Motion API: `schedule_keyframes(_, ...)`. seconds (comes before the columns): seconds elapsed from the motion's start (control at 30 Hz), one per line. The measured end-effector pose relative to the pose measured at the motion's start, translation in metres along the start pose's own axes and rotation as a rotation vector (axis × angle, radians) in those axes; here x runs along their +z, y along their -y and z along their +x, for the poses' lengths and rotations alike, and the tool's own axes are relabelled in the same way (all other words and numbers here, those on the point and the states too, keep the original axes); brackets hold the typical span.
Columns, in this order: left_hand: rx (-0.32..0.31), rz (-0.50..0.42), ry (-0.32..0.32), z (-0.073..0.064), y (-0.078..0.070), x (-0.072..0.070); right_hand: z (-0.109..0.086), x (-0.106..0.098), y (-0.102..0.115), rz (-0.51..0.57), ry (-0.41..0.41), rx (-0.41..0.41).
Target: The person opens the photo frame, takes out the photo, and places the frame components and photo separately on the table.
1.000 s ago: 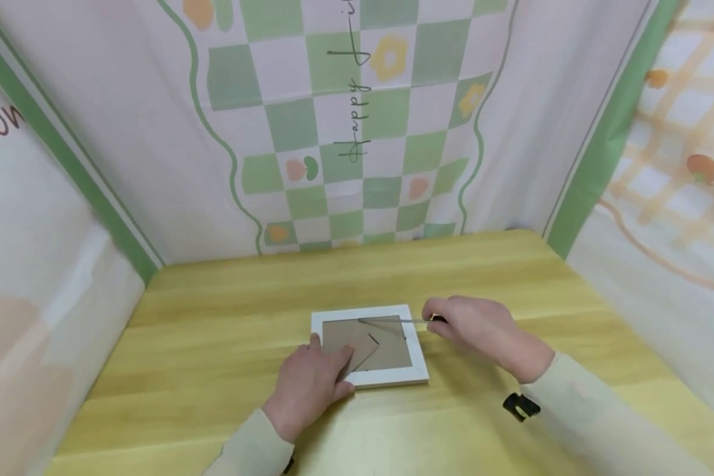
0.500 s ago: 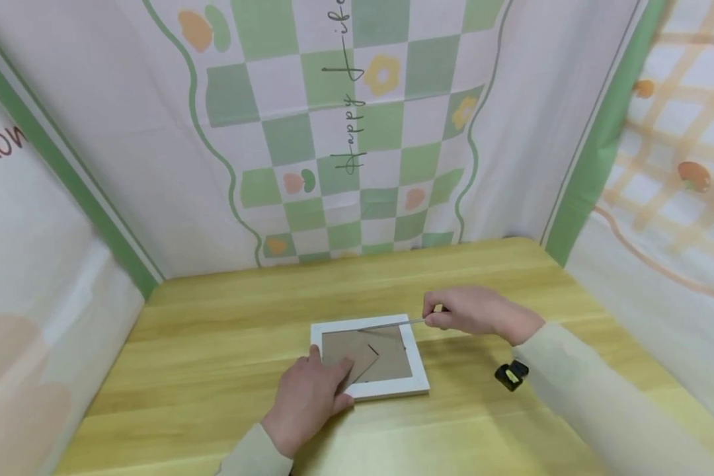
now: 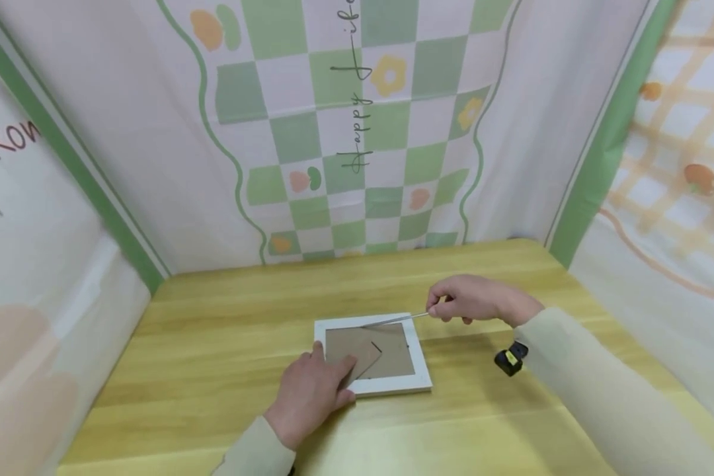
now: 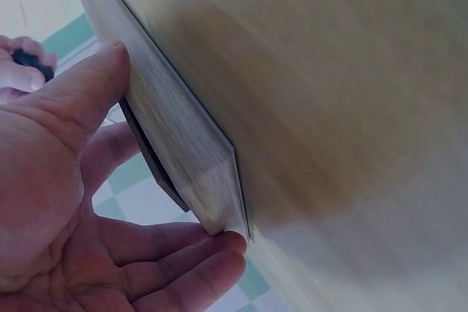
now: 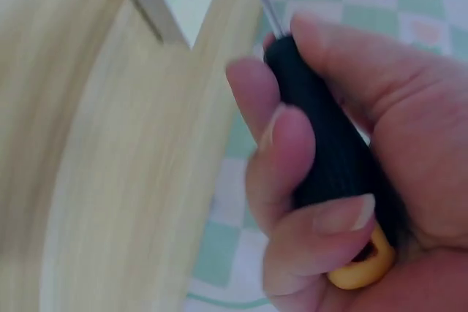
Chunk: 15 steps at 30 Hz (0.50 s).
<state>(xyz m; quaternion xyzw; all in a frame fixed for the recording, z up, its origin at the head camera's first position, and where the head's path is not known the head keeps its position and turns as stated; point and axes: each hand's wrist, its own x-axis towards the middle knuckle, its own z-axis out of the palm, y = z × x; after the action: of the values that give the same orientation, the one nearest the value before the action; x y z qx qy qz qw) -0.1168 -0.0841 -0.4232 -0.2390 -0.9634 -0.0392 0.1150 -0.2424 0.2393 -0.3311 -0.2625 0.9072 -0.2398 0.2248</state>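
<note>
The right grip (image 5: 409,133) clasps a black-handled tool (image 5: 335,133).

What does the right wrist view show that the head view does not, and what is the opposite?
Only the right wrist view: the yellow loop at the end of the black handle.
Only the head view: the left hand on the white frame; the far end of the metal shaft.
Both: the right hand, part of the shaft, the frame (one corner in the wrist view), tabletop and checkered backdrop.

Two hands (image 3: 311,395) (image 3: 475,297), two sleeves (image 3: 257,448) (image 3: 607,390), one black device (image 3: 508,361) by the right one. One frame (image 3: 419,350), one flap (image 3: 364,363) on it, one screwdriver (image 5: 329,144) — and one surface (image 3: 238,317). Two yellow flowers (image 3: 378,75) (image 3: 465,118) — both on one checked cloth (image 3: 440,66).
</note>
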Motion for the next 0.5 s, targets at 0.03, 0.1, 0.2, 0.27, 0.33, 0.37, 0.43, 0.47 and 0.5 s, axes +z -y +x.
schedule_keyframes(0.03,0.0,-0.005,-0.001,0.001,0.0,0.0,-0.004,0.003,0.002,-0.051,-0.039,-0.035)
schedule_keyframes(0.1,-0.004,-0.009,0.003,0.002,0.001,-0.001,-0.011,0.009,0.005,-0.153,-0.122,-0.095)
schedule_keyframes(0.2,-0.013,-0.013,0.019,0.002,0.002,-0.003,-0.021,0.018,0.011,-0.316,-0.245,-0.148)
schedule_keyframes(0.27,-0.02,-0.018,0.028,0.002,0.002,-0.003,-0.024,0.025,0.013,-0.381,-0.301,-0.148)
schedule_keyframes(0.33,-0.024,-0.024,0.033,0.002,0.002,-0.003,-0.026,0.031,0.014,-0.424,-0.336,-0.135)
schedule_keyframes(0.37,-0.026,-0.027,0.035,0.002,0.003,-0.003,-0.026,0.033,0.014,-0.432,-0.346,-0.122)
schedule_keyframes(0.43,-0.027,-0.032,0.038,0.002,0.003,-0.003,-0.025,0.037,0.013,-0.43,-0.351,-0.11)
schedule_keyframes(0.47,-0.027,-0.032,0.039,0.002,0.003,-0.002,-0.025,0.039,0.013,-0.426,-0.349,-0.106)
schedule_keyframes(0.5,-0.028,-0.032,0.041,0.002,0.003,-0.002,-0.024,0.04,0.013,-0.422,-0.35,-0.1)
